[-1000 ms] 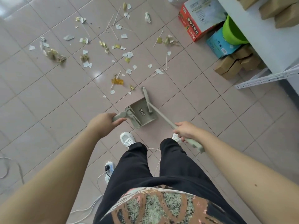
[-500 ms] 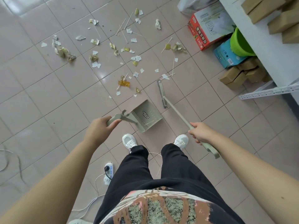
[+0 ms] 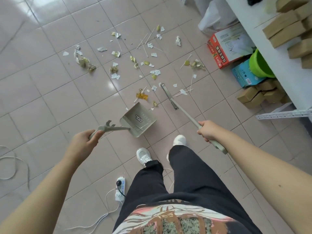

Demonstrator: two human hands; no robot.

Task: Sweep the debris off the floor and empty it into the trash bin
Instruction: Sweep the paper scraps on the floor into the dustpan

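"Head view: what do the 2 hands hold?"

"The left hand's point(image 3: 83, 141) fingers curl round the handle of a grey-beige plastic dustpan point(image 3: 138, 119). The right hand's point(image 3: 208, 131) fingers wrap the long handle of a matching grey-beige broom point(image 3: 168, 96)."

"Where is the debris point(image 3: 135, 61)?"

"Paper scraps, yellow wrappers and thin sticks lie scattered on the pink tiled floor point(image 3: 42, 98), beyond the dustpan's open far end. The broom's head sits at their near edge, just right of the dustpan."

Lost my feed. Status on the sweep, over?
Left hand grips dustpan, right hand grips broom. Debris unswept, dustpan empty. Power strip by the feet.
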